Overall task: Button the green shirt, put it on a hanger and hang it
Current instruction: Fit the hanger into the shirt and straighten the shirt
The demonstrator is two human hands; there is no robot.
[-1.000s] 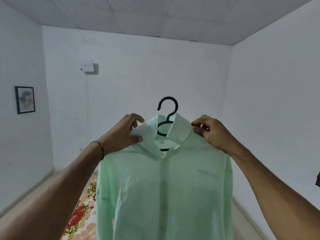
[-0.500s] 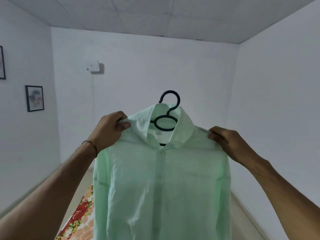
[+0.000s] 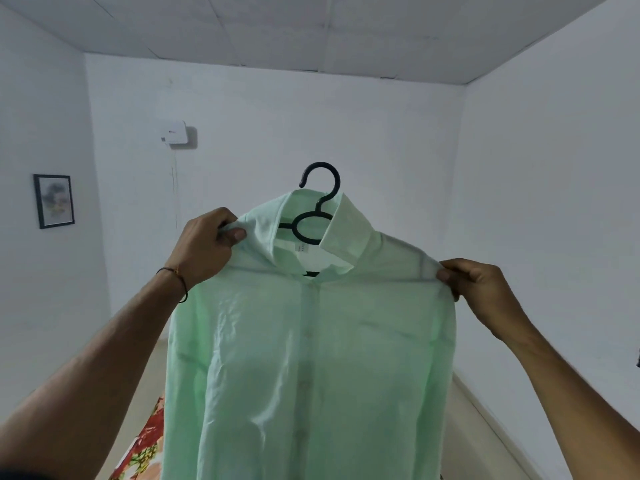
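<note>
hanger [image 3: 320, 206] mostly hidden inside green shirt [image 3: 311, 358]

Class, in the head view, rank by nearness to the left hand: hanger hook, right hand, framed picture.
1. hanger hook, just right of the left hand.
2. right hand, at the far shoulder of the shirt.
3. framed picture, on the left wall.

The pale green shirt [image 3: 311, 358] hangs upright in mid-air in the middle of the scene, its front facing near and closed down the middle, its collar standing up. It sits on a dark hanger [image 3: 336, 181] whose hook and ring show above the collar. The left hand [image 3: 207, 244] pinches its left shoulder, the right hand [image 3: 481, 285] its right shoulder.
</note>
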